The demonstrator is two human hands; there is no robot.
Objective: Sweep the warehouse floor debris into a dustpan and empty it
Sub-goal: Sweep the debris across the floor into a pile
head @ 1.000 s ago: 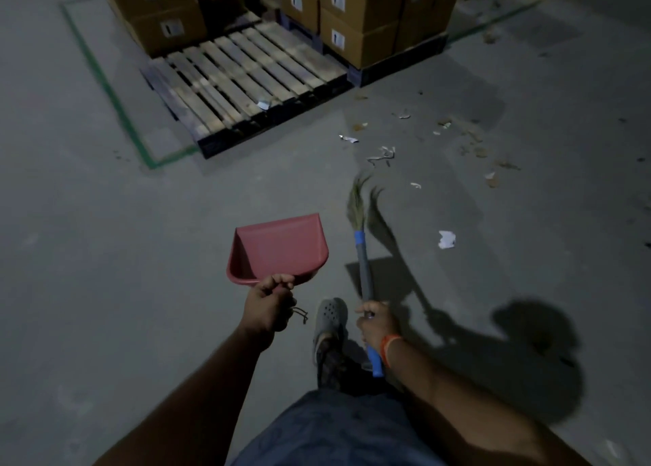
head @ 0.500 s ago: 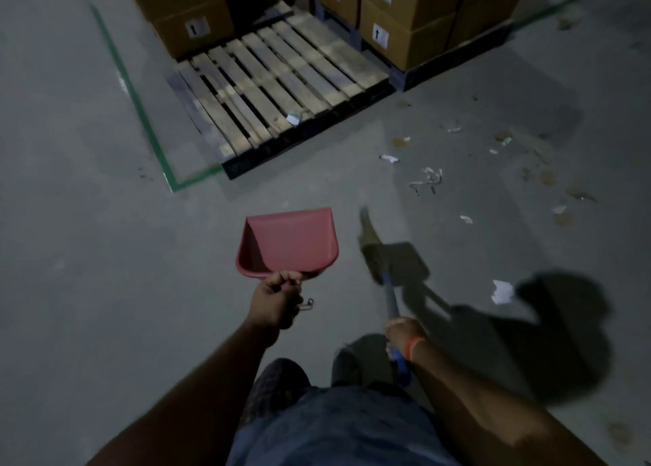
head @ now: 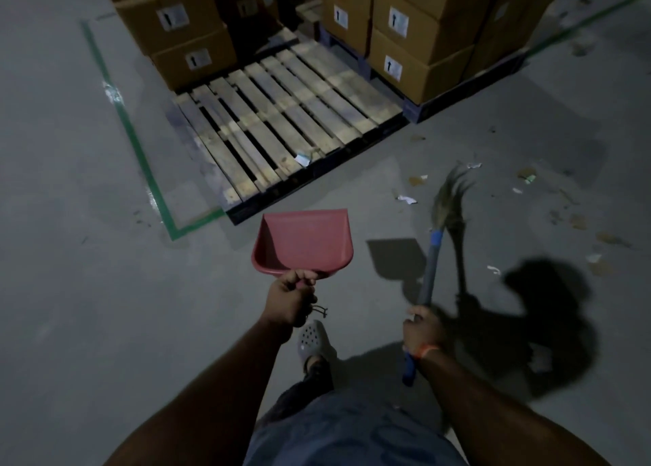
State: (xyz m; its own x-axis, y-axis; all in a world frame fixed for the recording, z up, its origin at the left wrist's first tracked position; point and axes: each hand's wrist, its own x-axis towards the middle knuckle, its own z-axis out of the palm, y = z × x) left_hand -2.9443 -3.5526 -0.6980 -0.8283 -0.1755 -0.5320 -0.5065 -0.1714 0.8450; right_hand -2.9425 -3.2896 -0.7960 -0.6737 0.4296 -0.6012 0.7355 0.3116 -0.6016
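Debris (head: 407, 199) lies ahead of the right hand (head: 421, 328), which grips the broom (head: 431, 272); left hand (head: 289, 298) grips the dustpan (head: 304, 242).

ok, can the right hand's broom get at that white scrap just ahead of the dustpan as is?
Probably yes. The right hand grips the broom, whose bristles hang close beside the white scrap, with bare floor between.
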